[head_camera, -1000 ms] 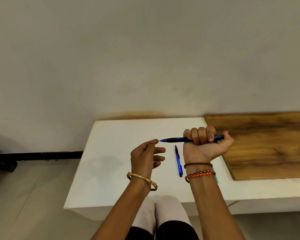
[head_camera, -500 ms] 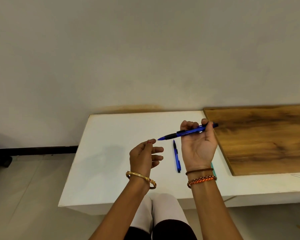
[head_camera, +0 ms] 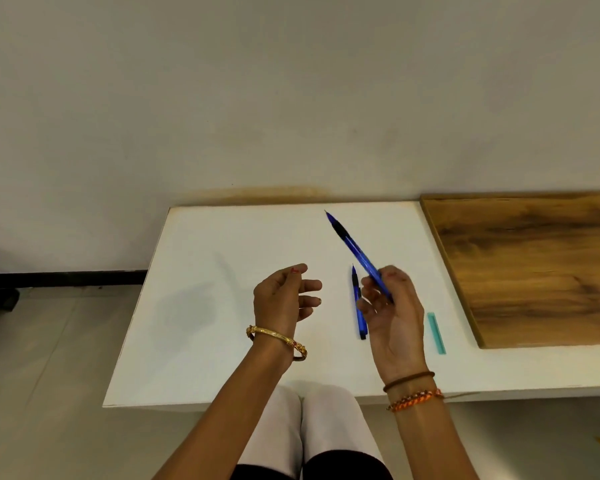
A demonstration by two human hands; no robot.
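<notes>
White table [head_camera: 222,341] against plain wall | right hand [head_camera: 395,317] pinching blue pen [head_camera: 355,251] by rear end, long axis slanting up-left, tip toward far edge | left hand [head_camera: 279,299] relaxed, empty, leftward of tip | second pen [head_camera: 361,323] flat on the table beside right hand

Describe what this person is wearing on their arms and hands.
No sleeves show. The left hand has a gold bangle with red details at the wrist and one red-painted nail. The right hand wears a brown cord and an orange braided band.
</notes>
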